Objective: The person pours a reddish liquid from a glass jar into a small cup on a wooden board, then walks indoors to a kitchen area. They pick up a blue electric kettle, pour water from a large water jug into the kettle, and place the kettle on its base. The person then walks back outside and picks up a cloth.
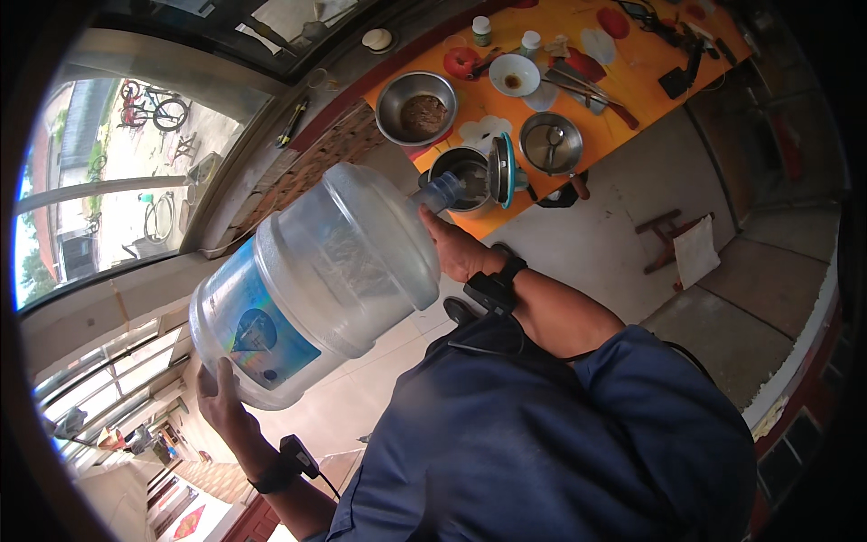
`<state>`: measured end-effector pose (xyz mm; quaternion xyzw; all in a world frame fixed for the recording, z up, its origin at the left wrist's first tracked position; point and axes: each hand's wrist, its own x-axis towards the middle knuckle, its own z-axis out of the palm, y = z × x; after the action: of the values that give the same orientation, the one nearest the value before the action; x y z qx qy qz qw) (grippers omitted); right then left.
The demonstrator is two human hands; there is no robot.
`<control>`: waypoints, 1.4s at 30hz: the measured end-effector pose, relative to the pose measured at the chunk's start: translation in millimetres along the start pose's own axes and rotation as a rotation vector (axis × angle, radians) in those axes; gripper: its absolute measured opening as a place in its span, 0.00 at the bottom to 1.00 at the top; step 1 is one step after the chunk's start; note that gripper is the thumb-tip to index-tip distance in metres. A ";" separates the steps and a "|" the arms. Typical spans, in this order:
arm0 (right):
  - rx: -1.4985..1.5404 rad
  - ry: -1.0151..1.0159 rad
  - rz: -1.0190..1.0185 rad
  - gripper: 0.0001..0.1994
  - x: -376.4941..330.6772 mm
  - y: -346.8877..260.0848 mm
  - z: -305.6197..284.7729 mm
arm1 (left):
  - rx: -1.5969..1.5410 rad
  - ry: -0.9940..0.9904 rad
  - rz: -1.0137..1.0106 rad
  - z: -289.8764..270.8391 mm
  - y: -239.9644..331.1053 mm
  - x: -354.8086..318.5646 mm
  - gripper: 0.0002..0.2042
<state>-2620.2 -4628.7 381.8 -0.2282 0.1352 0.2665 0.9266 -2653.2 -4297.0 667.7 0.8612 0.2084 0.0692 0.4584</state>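
Observation:
A large clear plastic water jug (348, 257) with a blue label lies tilted across the middle of the view. My left hand (223, 402) grips the jug's base at the lower left. Near the neck, my right hand (459, 248) supports the jug's shoulder, its fingers partly hidden behind the plastic. The jug's mouth points over an open dark pot (468, 204) at the table's near edge. Beside that opening stands a raised lid with a turquoise rim (508, 172). Whether water is flowing is too unclear to tell.
An orange patterned table (623, 108) bears a steel bowl with brown contents (417, 107), a steel pan with a spoon (549, 144), a white bowl (515, 75), knives (596, 95) and two small bottles. A wooden stool (664, 239) stands right; a window (108, 194) is left.

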 end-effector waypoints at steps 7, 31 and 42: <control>0.024 0.051 0.024 0.37 -10.3 -13.2 13.3 | 0.039 0.030 0.061 0.2 15.2 6.8 0.20; 0.142 -0.172 0.036 0.43 5.2 -5.2 -11.8 | 0.240 0.020 0.220 19.0 73.8 4.4 0.21; 0.160 -0.213 0.047 0.43 5.1 -7.7 -9.9 | 0.341 0.010 0.287 26.2 98.9 -0.2 0.21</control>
<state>-2613.0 -4637.2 374.0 -0.1208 0.0623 0.2991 0.9445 -2616.0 -4365.8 733.7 0.9467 0.0946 0.1020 0.2907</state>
